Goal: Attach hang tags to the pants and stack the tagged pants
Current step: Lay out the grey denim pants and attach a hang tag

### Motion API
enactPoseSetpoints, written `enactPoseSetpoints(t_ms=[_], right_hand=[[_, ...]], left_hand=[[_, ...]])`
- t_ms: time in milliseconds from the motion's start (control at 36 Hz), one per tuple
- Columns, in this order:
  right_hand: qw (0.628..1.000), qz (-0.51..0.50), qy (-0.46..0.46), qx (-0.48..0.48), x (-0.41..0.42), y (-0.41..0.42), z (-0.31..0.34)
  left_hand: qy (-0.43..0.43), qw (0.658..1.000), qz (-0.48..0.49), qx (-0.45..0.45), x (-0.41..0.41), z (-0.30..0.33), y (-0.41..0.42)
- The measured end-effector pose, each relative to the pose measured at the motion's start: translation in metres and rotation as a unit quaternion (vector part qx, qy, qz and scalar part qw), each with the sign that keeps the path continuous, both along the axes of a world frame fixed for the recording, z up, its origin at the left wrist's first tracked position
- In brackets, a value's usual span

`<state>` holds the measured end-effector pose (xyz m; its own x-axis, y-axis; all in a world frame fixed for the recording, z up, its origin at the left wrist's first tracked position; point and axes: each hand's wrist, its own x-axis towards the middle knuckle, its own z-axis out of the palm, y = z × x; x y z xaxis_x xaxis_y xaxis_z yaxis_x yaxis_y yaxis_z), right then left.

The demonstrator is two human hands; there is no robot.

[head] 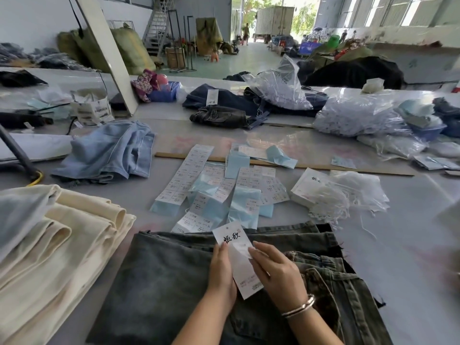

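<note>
Both hands hold a white hang tag over folded grey pants: left hand and right hand pinch its long edges. The tag looks light and bendable, best held by its edges.

You hold a white hang tag with black brush characters near its top and fine print at its bottom edge; your left hand grips its left side and your right hand pinches its right edge. It slants above the grey-green washed pants lying flat on the desk right in front of you. To your left sits a stack of folded cream pants. Beyond the pants, strips of printed labels and pale blue tags lie scattered, with a bundle of white tag strings to their right.
</note>
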<state>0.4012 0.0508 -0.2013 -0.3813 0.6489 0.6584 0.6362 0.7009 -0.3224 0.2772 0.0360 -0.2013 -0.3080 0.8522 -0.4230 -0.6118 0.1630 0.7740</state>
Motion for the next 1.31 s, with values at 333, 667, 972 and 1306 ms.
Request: enactPoseSetpoints(t_ms=[333, 667, 972, 1306], right_hand=[[0.997, 0.017, -0.072, -0.002, -0.004, 0.002, 0.0], [0.99, 0.049, -0.132, -0.032, -0.001, 0.0, 0.004], [0.924, 0.197, -0.264, -0.195, 0.026, -0.007, 0.028], [0.964, -0.15, 0.042, -0.218, 0.101, 0.142, 0.065]], left_hand=[[0.013, 1.0, -0.013, -0.008, 0.002, 0.004, 0.0], [0.051, 0.997, -0.037, -0.05, 0.0, 0.009, 0.002], [-0.025, 0.991, -0.046, -0.126, -0.01, 0.021, 0.02], [0.665, 0.74, -0.048, 0.091, 0.014, -0.013, 0.009]])
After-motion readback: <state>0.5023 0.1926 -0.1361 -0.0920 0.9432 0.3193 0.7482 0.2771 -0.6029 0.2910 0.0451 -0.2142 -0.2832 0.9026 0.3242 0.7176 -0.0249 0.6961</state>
